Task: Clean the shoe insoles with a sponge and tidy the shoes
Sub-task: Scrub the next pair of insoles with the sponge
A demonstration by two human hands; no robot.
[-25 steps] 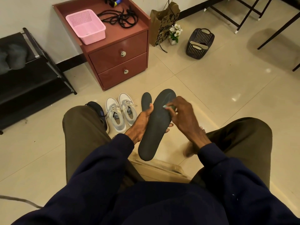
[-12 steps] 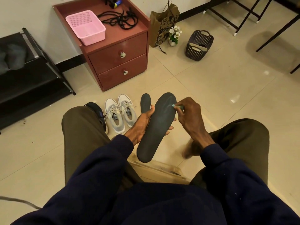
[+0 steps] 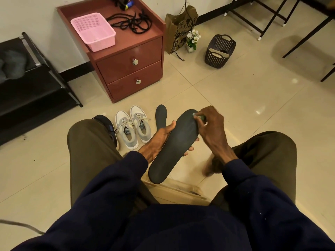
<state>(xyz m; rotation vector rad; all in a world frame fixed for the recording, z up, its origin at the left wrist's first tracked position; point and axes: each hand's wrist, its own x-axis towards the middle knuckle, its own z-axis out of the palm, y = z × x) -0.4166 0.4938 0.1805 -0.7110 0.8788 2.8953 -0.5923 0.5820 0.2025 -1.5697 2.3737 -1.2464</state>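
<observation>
One dark grey insole (image 3: 174, 147) lies cupped in left fingers (image 3: 167, 129); right fingers (image 3: 201, 124) pinch sponge (image 3: 197, 115).

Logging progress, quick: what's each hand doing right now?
Left hand: holds the dark insole.
Right hand: pinches the sponge against the insole's far end.

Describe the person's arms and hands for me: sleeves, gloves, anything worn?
Both arms wear long dark navy sleeves, soft like a sweatshirt, reaching the wrists. The right sleeve carries a few tiny pale specks; the left sleeve looks plain. The left hand and right hand are bare: no gloves, watch or rings visible.
</observation>
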